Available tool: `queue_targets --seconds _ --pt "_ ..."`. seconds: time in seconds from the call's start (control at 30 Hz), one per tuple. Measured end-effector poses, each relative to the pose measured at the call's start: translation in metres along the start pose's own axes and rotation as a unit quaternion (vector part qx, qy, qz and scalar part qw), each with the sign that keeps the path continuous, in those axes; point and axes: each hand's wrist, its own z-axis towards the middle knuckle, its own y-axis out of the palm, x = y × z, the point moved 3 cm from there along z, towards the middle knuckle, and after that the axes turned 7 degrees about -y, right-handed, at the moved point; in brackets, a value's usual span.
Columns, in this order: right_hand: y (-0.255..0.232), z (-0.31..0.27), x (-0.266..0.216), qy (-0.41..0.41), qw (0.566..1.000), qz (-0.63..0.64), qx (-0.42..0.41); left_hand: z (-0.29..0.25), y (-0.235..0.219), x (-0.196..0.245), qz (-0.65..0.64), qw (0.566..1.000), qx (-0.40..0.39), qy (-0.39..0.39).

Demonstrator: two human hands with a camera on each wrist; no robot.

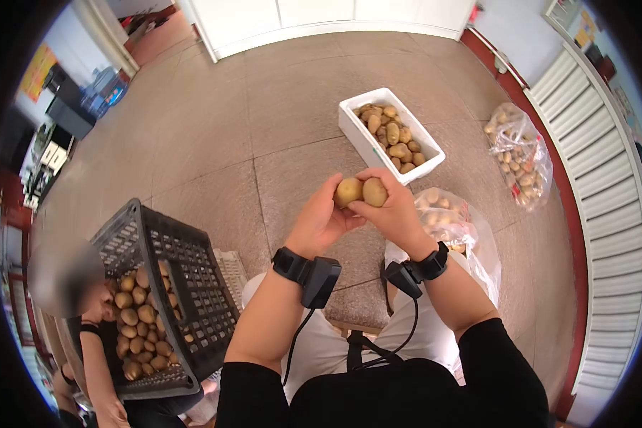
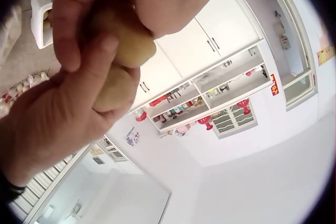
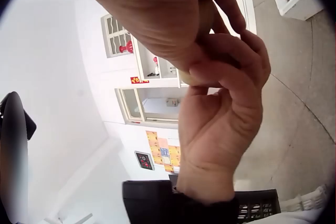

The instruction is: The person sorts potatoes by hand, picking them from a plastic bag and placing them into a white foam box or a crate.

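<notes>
Black sleeves (image 1: 503,364) end above both bare forearms; ahead, the left hand (image 1: 314,220) grips the left potato (image 1: 348,193) and the right hand (image 1: 396,214) grips the right potato (image 1: 375,192), side by side in the air towards the white box's (image 1: 357,135) near corner. Good handling likely means light finger pressure, turning each slowly so that hidden skin shows. Writing on the red sign (image 3: 139,80) is too small to read; no brand is legible.

White cabinets (image 1: 314,13) stand across the room from me on the tiled floor (image 1: 200,114). Bluish water jugs (image 1: 109,84) sit over left, a white slatted panel (image 1: 585,118) lines the right, and red ornaments (image 2: 243,107) show beside a barred window (image 2: 231,123).
</notes>
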Motion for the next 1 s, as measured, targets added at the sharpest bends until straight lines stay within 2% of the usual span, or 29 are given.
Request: queue_targets --seconds 0.03,0.1,0.13,0.17,0.23,0.27,0.33,0.37,0.43,0.57,0.63,0.67,0.73,0.77,0.83,0.87,0.93,1.0 --pt "0.004 0.002 0.004 -0.002 1.0 0.003 -0.011 0.001 -0.007 0.003 -0.008 1.0 0.004 0.007" --pt "0.006 0.007 0.016 0.089 0.989 0.113 0.032 0.0 -0.015 0.011 -0.018 0.997 -0.02 0.068" --pt "0.007 0.01 0.021 0.155 0.97 0.184 0.047 -0.003 -0.018 0.014 -0.02 0.997 -0.018 0.073" --pt "0.007 0.014 0.025 0.152 0.97 0.187 0.042 -0.008 -0.016 0.019 -0.023 0.996 0.005 0.085" --pt "0.012 0.014 0.042 0.287 0.884 0.366 0.037 -0.014 -0.018 0.025 -0.025 0.994 0.028 0.1" --pt "0.013 0.016 0.042 0.286 0.884 0.368 0.035 -0.016 -0.022 0.026 -0.04 0.992 0.048 0.106" --pt "0.019 0.016 0.043 0.352 0.804 0.478 0.022 -0.017 -0.028 0.027 -0.055 0.99 0.069 0.113" --pt "0.019 0.017 0.042 0.353 0.803 0.479 0.021 -0.016 -0.03 0.028 -0.04 0.992 0.056 0.109" --pt "0.025 0.017 0.037 0.326 0.747 0.577 -0.043 -0.017 -0.033 0.028 -0.024 0.993 0.044 0.106" --pt "0.027 0.015 0.039 0.284 0.756 0.583 -0.088 -0.02 -0.031 0.024 0.057 0.995 0.04 0.066" --pt "0.023 0.014 0.034 0.281 0.786 0.543 -0.093 -0.02 -0.03 0.022 0.08 0.994 0.041 0.056" --pt "0.023 0.013 0.034 0.28 0.786 0.543 -0.094 -0.019 -0.029 0.021 0.099 0.992 0.052 0.061" --pt "0.018 0.013 0.034 0.205 0.868 0.444 -0.085 -0.018 -0.027 0.02 0.119 0.989 0.062 0.066" --pt "0.018 0.013 0.032 0.204 0.868 0.444 -0.084 -0.016 -0.026 0.018 0.134 0.988 0.051 0.057" --pt "0.014 0.013 0.028 0.163 0.915 0.367 -0.046 -0.015 -0.023 0.014 0.151 0.987 0.037 0.043" --pt "0.013 0.012 0.029 0.164 0.915 0.366 -0.044 -0.015 -0.02 0.013 0.15 0.988 0.038 0.027" --pt "0.011 0.012 0.03 0.119 0.951 0.281 -0.056 -0.015 -0.018 0.01 0.149 0.988 0.039 0.012" --pt "0.012 0.012 0.031 0.099 0.96 0.257 -0.058 -0.014 -0.019 0.009 0.179 0.983 0.044 -0.006"
